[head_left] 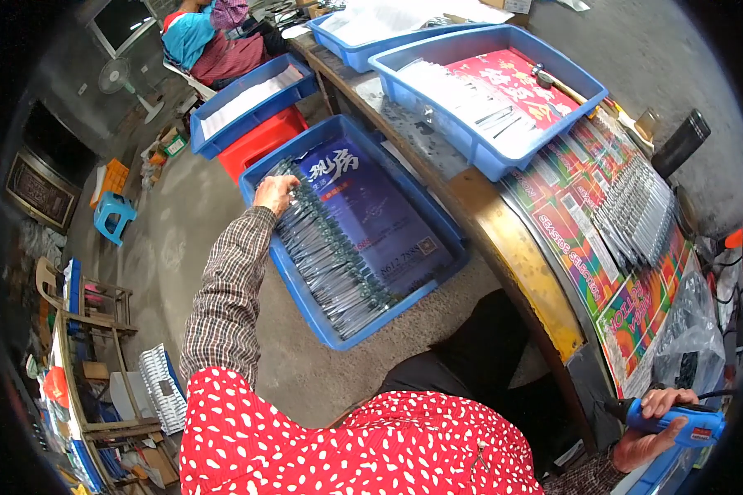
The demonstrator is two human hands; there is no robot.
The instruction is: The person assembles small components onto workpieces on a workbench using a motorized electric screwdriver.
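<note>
My left hand [276, 194] reaches into a blue tray [332, 334] at the upper left end of a long row of slender shiny metal pieces [326, 260] with dark green ends. Its fingers are pinched together over the pieces; what is between them, if anything, is hidden. A purple printed sheet [376, 214] lines the tray beside the row. At the lower right, my right hand [652, 429] is wrapped round a blue electric screwdriver [695, 426], its dark tip pointing left toward the workbench edge.
On the workbench [512, 231] to the right, a row of silvery metal pieces [636, 210] lies on colourful printed sheets. A blue tray [491, 169] with white and red contents stands behind. Another person [210, 45] sits at the far left, near a red crate [264, 144].
</note>
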